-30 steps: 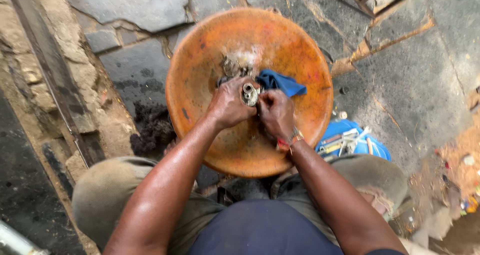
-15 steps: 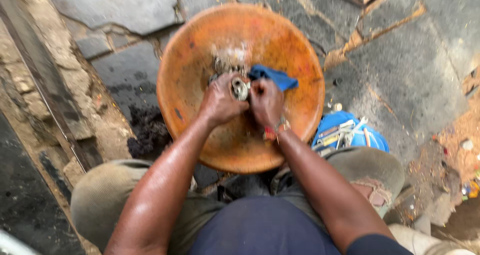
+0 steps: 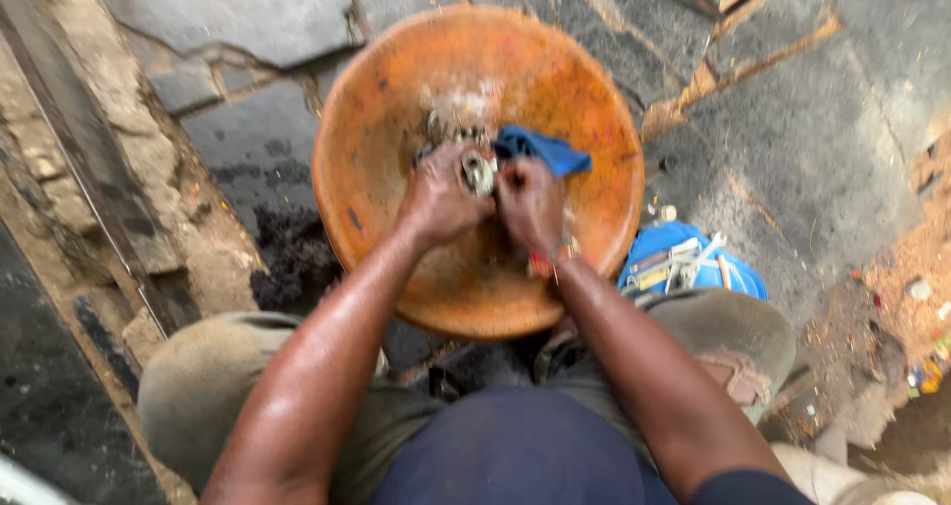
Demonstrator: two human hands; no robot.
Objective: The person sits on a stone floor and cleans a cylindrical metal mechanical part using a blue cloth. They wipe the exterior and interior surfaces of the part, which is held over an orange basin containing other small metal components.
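Note:
A wide orange basin (image 3: 396,99) rests on the stone ground between my knees. Over its middle my left hand (image 3: 436,198) grips a small round metal part (image 3: 478,171). My right hand (image 3: 530,203) is closed on a blue cloth (image 3: 540,151) and presses against the same metal part. The cloth trails out to the right above my right hand. Some pale residue lies in the basin behind the hands.
A blue container (image 3: 693,267) with several tools sits right of the basin, by my right knee. Dark soil (image 3: 292,262) lies left of the basin. Cracked stone slabs (image 3: 792,149) surround it, and a raised stone edge (image 3: 89,168) runs along the left.
The hands stay together on the metal part and cloth. The view has shifted slightly, with the basin sitting a little further left in the frame.

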